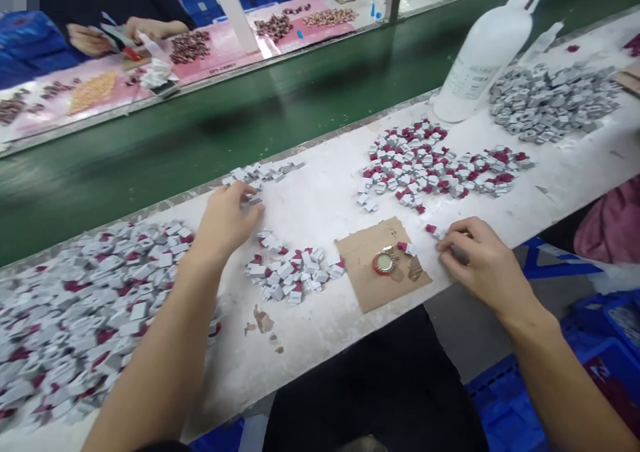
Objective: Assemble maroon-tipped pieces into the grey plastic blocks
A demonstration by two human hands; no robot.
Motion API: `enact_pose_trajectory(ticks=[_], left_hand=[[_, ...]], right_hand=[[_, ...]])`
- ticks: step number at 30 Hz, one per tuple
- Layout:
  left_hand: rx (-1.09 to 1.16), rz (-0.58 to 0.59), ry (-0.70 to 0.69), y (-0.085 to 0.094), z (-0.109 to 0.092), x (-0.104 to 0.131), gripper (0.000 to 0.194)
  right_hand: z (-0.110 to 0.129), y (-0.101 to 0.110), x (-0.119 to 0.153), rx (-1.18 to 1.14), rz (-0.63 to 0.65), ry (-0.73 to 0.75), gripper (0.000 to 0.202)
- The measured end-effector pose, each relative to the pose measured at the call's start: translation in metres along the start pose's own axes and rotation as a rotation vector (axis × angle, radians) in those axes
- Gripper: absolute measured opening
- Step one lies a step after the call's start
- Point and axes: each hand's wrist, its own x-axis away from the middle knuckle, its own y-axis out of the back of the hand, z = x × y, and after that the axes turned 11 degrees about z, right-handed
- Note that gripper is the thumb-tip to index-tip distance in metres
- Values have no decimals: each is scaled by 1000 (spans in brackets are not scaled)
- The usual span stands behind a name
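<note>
My left hand point(230, 213) is at the back edge of the bench, its fingers and thumb curled around a small grey plastic piece point(254, 199) beside a group of plain grey pieces point(273, 171). At the right, my right hand point(483, 259) is closed, with a small grey-and-dark-red piece point(436, 231) at its fingertips. Between the hands lies a cardboard square point(367, 285) bearing a bottle cap point(383, 263) and another grey-and-dark-red piece point(407, 248). A small heap of two-coloured pieces point(295, 272) sits left of the cardboard.
A big pile of grey-and-red pieces point(100, 305) covers the bench's left end. Farther right are another such pile point(420, 162), a white spouted bottle point(483, 59) and a grey pile point(555, 99). Beyond the green strip point(250, 119), other people's hands point(125, 35) work.
</note>
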Motion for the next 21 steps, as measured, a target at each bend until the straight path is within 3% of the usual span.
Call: enact_pose_trajectory(ticks=[5, 7, 9, 15, 18, 21], left_hand=[[-48, -62, 48, -9, -4, -2, 31], [-39, -8, 98, -7, -16, 6, 32], [25, 39, 112, -5, -32, 19, 28], [261, -52, -23, -18, -66, 66, 13], [364, 40, -97, -29, -69, 86, 13], [536, 185, -100, -43, -70, 102, 18]], right_hand=[[8, 4, -4, -261, -141, -288, 2], [8, 1, -7, -291, -118, -368, 12], [9, -2, -10, -286, -73, -364, 15], [11, -4, -7, -312, -7, -255, 7], [11, -2, -4, -332, -3, -243, 10], [18, 1, -1, -379, -81, -207, 13]])
